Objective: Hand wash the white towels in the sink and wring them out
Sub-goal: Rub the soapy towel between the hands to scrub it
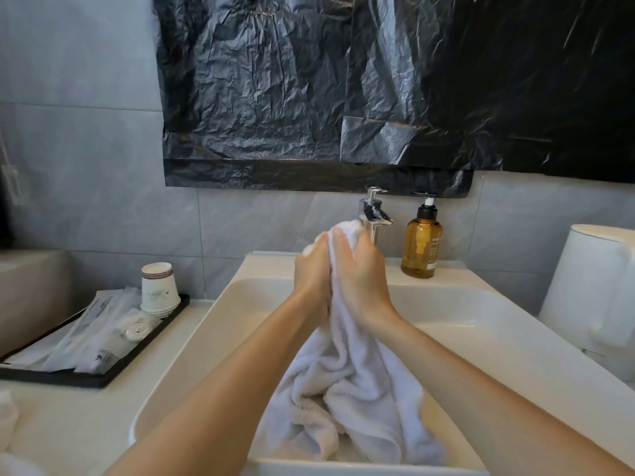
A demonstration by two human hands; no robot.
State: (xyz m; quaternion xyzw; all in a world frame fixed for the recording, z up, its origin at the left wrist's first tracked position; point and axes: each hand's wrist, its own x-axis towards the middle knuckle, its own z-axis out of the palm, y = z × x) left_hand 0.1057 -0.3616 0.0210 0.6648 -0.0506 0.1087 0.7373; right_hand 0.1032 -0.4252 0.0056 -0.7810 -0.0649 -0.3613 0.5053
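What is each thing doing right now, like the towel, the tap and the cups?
towel: bunched, lower end hanging in the sink
left hand: grips towel
right hand: grips towel
tap: spout hidden, flow unclear
soap bottle: upright, pump on
cups: stacked upside down on tray

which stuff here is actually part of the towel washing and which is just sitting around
Job: white terry towel, left hand and right hand gripping it, white rectangular sink, chrome faucet, probably amber pump bottle.
Lying about: stacked paper cups, black tray of wrapped toiletries, white kettle, black plastic sheet.
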